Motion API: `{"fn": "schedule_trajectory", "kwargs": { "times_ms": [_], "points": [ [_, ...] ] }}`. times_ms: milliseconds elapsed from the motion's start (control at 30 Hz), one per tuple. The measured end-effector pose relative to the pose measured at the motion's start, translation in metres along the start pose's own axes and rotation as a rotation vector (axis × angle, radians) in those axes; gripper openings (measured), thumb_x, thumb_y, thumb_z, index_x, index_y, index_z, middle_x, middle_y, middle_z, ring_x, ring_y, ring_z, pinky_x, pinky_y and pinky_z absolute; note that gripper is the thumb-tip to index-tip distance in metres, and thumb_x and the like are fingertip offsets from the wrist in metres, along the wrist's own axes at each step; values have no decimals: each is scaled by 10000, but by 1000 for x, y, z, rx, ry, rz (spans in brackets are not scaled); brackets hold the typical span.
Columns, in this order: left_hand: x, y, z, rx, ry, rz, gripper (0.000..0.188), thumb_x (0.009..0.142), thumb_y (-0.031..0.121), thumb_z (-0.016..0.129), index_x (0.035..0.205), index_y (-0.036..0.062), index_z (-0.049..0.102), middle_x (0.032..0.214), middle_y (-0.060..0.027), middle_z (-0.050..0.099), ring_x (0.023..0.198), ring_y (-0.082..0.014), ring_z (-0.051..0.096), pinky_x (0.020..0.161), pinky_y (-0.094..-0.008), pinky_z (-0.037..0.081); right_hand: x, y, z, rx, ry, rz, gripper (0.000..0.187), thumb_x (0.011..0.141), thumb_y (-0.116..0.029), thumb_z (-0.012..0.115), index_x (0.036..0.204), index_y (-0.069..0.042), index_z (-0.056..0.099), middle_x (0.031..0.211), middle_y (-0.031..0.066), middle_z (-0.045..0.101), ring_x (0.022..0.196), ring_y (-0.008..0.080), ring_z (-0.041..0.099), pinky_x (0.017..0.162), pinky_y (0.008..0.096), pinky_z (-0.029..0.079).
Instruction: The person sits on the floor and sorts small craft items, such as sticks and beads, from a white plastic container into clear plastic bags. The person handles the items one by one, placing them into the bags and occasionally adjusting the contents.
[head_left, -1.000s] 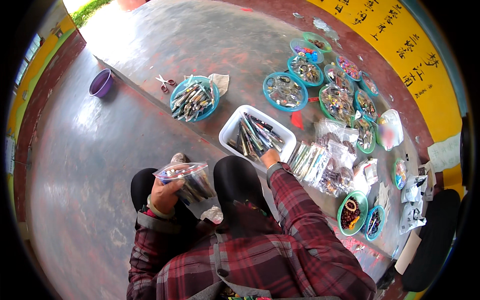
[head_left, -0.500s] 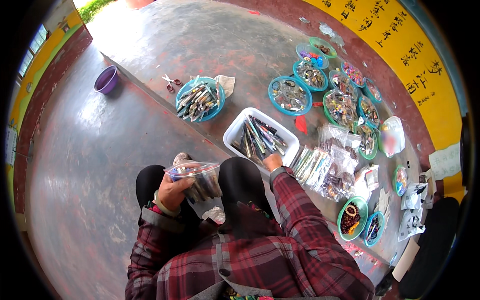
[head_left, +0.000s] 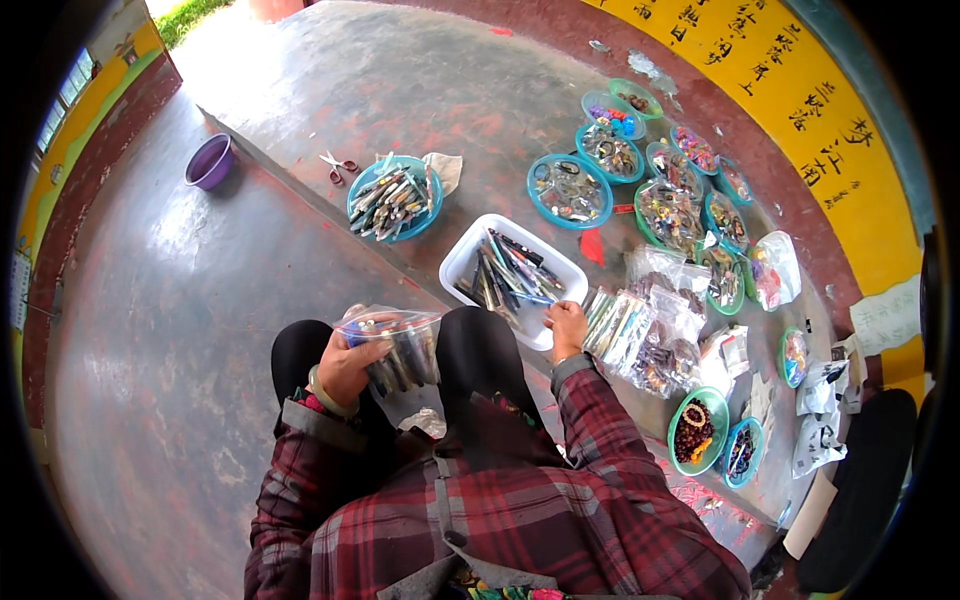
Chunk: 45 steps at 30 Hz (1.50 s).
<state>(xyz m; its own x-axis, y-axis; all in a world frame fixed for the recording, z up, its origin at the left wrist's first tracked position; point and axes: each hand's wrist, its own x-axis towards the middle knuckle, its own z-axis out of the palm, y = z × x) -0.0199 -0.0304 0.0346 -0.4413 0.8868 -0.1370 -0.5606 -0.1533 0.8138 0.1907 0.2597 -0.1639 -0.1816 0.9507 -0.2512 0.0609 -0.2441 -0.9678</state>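
Note:
Over my lap, my left hand (head_left: pixel 343 372) grips a clear zip bag (head_left: pixel 412 352) filled with several pens standing upright inside. The bag's top edge gapes a little. My right hand (head_left: pixel 568 328) is at the right rim of a white plastic tub (head_left: pixel 457 262), its fingers pinched on the end of a blue pen (head_left: pixel 536 298). Several dark and light pens (head_left: pixel 508 265) lie loosely in the tub, pointing mostly away from me.
A blue basket of pens (head_left: pixel 393 203) and scissors (head_left: pixel 338 166) lie beyond the tub. Bagged pens (head_left: pixel 612 325) sit right of it. Several bowls of trinkets (head_left: pixel 570 190) spread toward the wall. A purple basin (head_left: pixel 209 162) stands left, past a floor step.
My right hand has come up from inside the tub to its right rim, with a blue pen now showing at the fingers. My left hand still holds the bag, tilted slightly differently.

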Motion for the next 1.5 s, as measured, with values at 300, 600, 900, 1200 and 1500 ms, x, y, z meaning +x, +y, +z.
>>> {"fn": "schedule_trajectory", "kwargs": {
  "times_ms": [300, 600, 900, 1200, 1500],
  "points": [
    [11, -7, 5, 63, -96, -25, 414, 761, 82, 630, 1141, -43, 525, 1060, -140, 628, 946, -243, 621, 842, -355, 491, -26, -73, -43, 475, -107, -78, 87, 898, -54, 542, 983, -35, 530, 876, 67, 617, 785, 164, 640, 683, 268, 529],
    [14, -6, 25, 71, -179, -92, 395, 765, 77, 627, 1128, -60, 554, 1050, -145, 638, 919, -219, 631, 824, -334, 494, -69, -152, -38, 699, -280, -48, 92, 902, -71, 543, 994, -65, 534, 913, 97, 640, 807, 175, 642, 710, 286, 552],
    [18, -20, 11, 42, -285, -207, 375, 807, 33, 641, 1166, -34, 555, 1079, -90, 627, 956, -148, 600, 861, -293, 473, -134, -245, 8, 570, -537, -330, 123, 902, -56, 546, 1025, -43, 547, 933, 111, 639, 863, 219, 642, 747, 307, 545],
    [17, -18, 12, 69, -362, -236, 397, 804, 51, 647, 1176, -40, 540, 1105, -111, 618, 993, -176, 594, 894, -317, 460, -144, -239, 32, 382, -595, -327, 114, 904, -53, 548, 1015, -28, 548, 934, 94, 636, 857, 168, 627, 758, 290, 521],
    [18, -18, 15, 122, -375, -242, 354, 815, 91, 647, 1140, -25, 570, 1064, -69, 622, 954, -128, 580, 864, -273, 445, -142, -236, 34, 383, -637, -242, 128, 897, -76, 564, 1012, -19, 556, 935, 99, 637, 824, 162, 628, 732, 283, 523]
  ]
}}
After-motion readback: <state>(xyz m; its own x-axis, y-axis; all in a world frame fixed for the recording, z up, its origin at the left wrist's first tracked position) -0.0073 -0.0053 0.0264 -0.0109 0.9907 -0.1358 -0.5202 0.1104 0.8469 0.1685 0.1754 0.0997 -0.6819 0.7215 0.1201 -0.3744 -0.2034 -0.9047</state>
